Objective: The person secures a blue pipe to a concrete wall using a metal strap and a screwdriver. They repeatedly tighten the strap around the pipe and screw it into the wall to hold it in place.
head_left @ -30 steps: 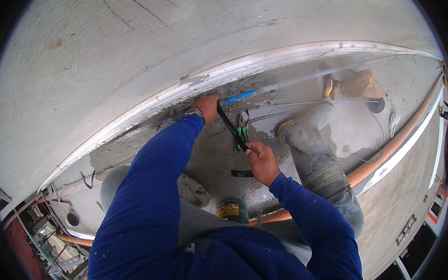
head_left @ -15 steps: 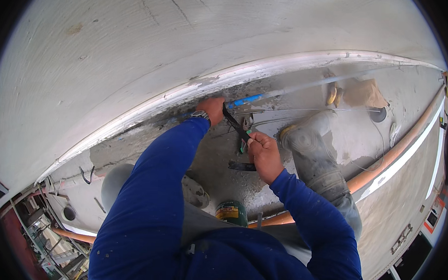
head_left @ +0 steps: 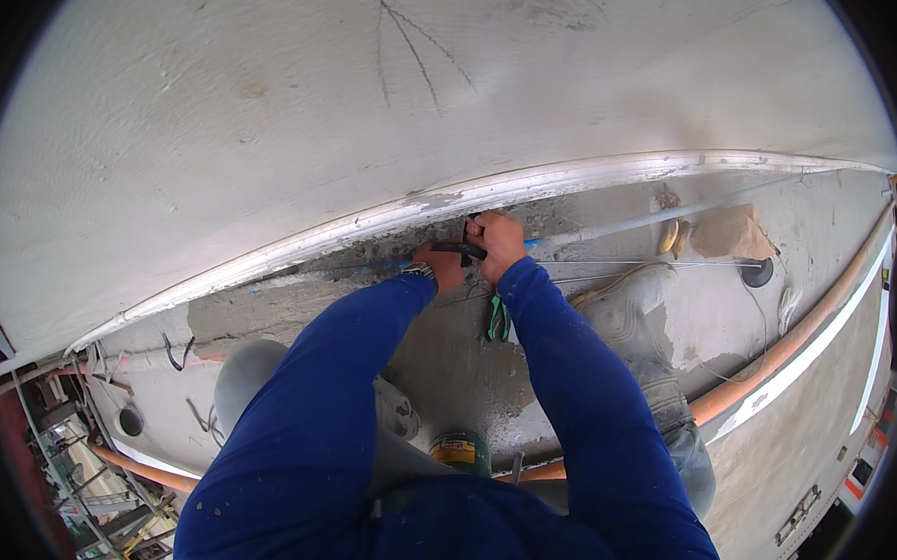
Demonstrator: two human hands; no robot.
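A long blue-and-grey pipe (head_left: 626,225) runs along the foot of the wall. At its blue stretch, my left hand (head_left: 448,269) is closed against it, pinning a black flexible strip (head_left: 457,248); part of its fingers is hidden. Right beside it and slightly farther off, my right hand (head_left: 500,244) grips the same strip, its fingers curled in near the pipe. The strip loops over between the two hands, and its far end is out of sight behind them. Pliers with green-and-black handles (head_left: 498,320) lie on the floor just below my right wrist.
A tub with a green-and-yellow label (head_left: 461,451) stands between my legs. Thin rods (head_left: 659,263) lie toward a dark round disc (head_left: 758,273). Yellow-tipped gloves or similar items (head_left: 675,237) and brown paper (head_left: 733,233) rest at the right. An orange pipe (head_left: 765,369) edges the floor.
My right hand has moved up and forward to the pipe beside my left, carrying the strip, which was stretched between the hands before. The view has tilted upward a little.
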